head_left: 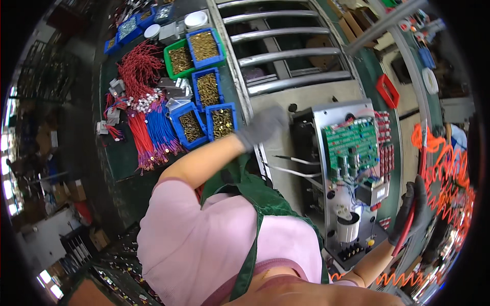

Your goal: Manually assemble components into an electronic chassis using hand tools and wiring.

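Head view: our left hand (263, 127), gloved in grey, hangs blurred above the roller conveyor (291, 58), between the nearest blue bin (219, 106) of brass-coloured screws and the electronic unit (332, 113). We cannot tell how far its fingers are open or whether they have hold of anything. Our right hand (414, 214), also gloved, is out past the unit's right side, its fingers closed around a slim red handle (406, 229); we cannot make out what the handle belongs to.

The unit sits on the conveyor in front of us, to the right, its metal panel carrying a green circuit board (352, 145) and, nearer us, a white cylinder (348, 230). Pale cables (296, 172) stick out from its left side. Left of the conveyor we see red wires (140, 69) and blue wires (161, 131) in bundles beside the bins; orange coiled hoses (418, 136) hang at far right.
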Available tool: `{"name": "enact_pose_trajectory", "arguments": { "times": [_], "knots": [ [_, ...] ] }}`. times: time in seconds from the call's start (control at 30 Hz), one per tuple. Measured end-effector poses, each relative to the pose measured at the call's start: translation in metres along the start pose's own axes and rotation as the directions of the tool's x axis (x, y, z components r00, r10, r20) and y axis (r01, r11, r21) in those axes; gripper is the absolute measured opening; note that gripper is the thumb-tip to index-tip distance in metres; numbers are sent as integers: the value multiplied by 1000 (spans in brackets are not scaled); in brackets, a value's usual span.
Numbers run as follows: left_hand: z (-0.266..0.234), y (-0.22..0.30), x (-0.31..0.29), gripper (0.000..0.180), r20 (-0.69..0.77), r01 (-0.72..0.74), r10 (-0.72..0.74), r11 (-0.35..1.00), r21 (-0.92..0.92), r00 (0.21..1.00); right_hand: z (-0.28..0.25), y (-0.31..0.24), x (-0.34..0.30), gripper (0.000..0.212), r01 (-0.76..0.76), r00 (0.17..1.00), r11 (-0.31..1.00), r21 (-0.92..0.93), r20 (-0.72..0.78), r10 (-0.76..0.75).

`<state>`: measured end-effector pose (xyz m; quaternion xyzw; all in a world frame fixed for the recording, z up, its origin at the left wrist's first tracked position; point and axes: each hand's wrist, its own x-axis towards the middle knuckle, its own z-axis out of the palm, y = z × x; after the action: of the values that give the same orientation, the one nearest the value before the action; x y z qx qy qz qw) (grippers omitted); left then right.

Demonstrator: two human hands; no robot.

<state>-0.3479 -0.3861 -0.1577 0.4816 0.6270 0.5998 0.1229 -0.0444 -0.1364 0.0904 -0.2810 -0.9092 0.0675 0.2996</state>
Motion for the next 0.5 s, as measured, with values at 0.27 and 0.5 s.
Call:
{"name": "enact_pose_trajectory", "arguments": {
  "times": [0.27,0.5],
  "knots": [
    [-289,-130,-87,93,-732,833,-491,-24,553,472,31,-37,35,19,116,979,989,88,160,-129],
    [-314,-163,-98,105,-545,835,-738,45,549,398,21,-50,36,19,241,942,971,14,238,-237]
  ]
}}
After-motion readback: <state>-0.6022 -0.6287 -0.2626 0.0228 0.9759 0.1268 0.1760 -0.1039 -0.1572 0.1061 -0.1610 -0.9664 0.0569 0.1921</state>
